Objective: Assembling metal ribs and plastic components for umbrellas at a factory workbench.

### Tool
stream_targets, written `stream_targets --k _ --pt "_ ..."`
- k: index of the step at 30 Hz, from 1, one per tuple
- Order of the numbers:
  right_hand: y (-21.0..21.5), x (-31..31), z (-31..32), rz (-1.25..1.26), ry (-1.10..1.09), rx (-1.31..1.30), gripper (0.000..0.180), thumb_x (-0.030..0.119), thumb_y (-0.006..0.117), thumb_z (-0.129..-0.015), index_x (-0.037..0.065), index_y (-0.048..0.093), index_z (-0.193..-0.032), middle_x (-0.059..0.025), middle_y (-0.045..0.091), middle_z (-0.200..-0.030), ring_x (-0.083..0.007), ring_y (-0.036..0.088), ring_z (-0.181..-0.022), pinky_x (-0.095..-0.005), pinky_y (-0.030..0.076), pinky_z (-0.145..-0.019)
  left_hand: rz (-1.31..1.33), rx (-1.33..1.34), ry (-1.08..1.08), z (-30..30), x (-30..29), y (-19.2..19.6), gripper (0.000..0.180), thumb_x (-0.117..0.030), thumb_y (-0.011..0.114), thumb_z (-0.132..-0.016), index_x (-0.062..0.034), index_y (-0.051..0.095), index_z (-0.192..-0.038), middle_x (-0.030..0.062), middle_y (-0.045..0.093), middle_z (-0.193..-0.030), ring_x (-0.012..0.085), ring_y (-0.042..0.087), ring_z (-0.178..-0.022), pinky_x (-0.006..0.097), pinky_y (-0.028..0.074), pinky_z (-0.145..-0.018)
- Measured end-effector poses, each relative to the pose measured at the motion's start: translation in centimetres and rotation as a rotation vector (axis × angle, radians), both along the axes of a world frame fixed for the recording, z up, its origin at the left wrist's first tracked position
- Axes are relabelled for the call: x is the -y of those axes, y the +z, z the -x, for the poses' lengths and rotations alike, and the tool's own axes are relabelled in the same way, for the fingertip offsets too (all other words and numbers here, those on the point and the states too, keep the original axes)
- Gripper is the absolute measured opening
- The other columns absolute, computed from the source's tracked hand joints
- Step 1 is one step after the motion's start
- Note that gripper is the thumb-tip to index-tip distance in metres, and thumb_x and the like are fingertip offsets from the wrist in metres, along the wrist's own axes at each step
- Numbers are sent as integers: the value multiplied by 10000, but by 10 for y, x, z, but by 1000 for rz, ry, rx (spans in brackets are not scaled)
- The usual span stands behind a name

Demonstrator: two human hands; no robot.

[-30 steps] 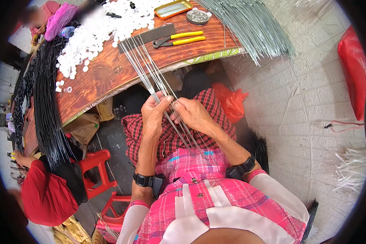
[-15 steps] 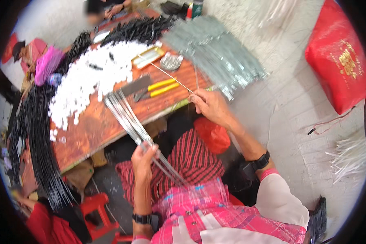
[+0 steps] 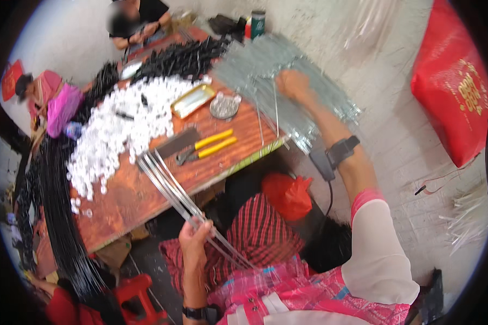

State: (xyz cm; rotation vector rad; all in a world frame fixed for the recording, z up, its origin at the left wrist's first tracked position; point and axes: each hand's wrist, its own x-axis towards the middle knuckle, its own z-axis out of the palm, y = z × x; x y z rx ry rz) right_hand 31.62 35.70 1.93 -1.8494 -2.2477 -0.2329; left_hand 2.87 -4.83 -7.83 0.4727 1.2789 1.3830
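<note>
My left hand [image 3: 195, 235] is closed round a bundle of thin, silvery, see-through strips [image 3: 172, 185]. The bundle slants from the table edge down across my lap. Farther off to the right, my right hand [image 3: 293, 85] is closed over a wide pile of similar grey, clear strips [image 3: 255, 62]. Its fingertips are blurred, so I cannot make out what they hold. A single thin strip [image 3: 277, 111] lies right beside that hand, pointing toward the table edge. Yellow-handled pliers [image 3: 211, 145] and a dark flat blade [image 3: 178, 143] lie on the wooden table [image 3: 146, 187] between my hands.
White small pieces [image 3: 119, 127] are heaped on the table, with a gold-rimmed tray [image 3: 193, 101] and a round dish [image 3: 224, 106] beside them. Long black strips [image 3: 65, 206] hang over the left side. Two people sit across the table. A red bag [image 3: 453, 86] stands at right.
My right hand has moved away and up, from the table edge onto the pile of clear strips. The thin rod it held slanting leftward no longer shows there. My left hand keeps its bundle.
</note>
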Motion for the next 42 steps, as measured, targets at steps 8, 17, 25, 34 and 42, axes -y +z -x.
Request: stream_targets --k 8,17,25,34,42 --pt "-9 24 -8 -352 74 137 272 271 625 -867 68 615 -1047 -182 649 -1016 -382 652 -906 -489 524 -770 5 34 -29 -4 -18 6 385 -84 701 -863 26 551 -1201 81 658 -947 148 645 -792 258 523 -697" --pt "-44 250 70 1148 769 -778 232 182 546 -958 -25 642 -1004 -97 694 -886 -155 672 -800 -301 549 -722 -28 93 -40 3 -8 6 366 -95 714 -860 -3 572 -1185 93 678 -957 158 666 -812 262 549 -708" --pt "-99 341 112 1398 608 -1171 278 255 530 -989 -6 625 -996 -69 692 -863 -136 656 -740 -280 528 -666 6 76 -76 12 -9 3 382 -102 727 -849 -23 582 -1193 102 697 -1002 145 667 -841 265 542 -733" --pt "-79 353 123 1117 517 -1017 197 151 489 -980 -15 587 -938 -99 701 -777 -146 683 -672 -278 527 -592 29 24 -76 14 -9 4 354 -72 690 -874 -24 591 -1210 76 687 -990 129 665 -808 243 561 -707" --pt "-88 351 119 925 580 -957 222 159 494 -972 -21 591 -884 -102 704 -772 -152 682 -674 -287 526 -596 13 47 -66 15 -6 -4 376 -102 730 -852 -37 605 -1201 22 665 -899 119 645 -793 255 531 -701"
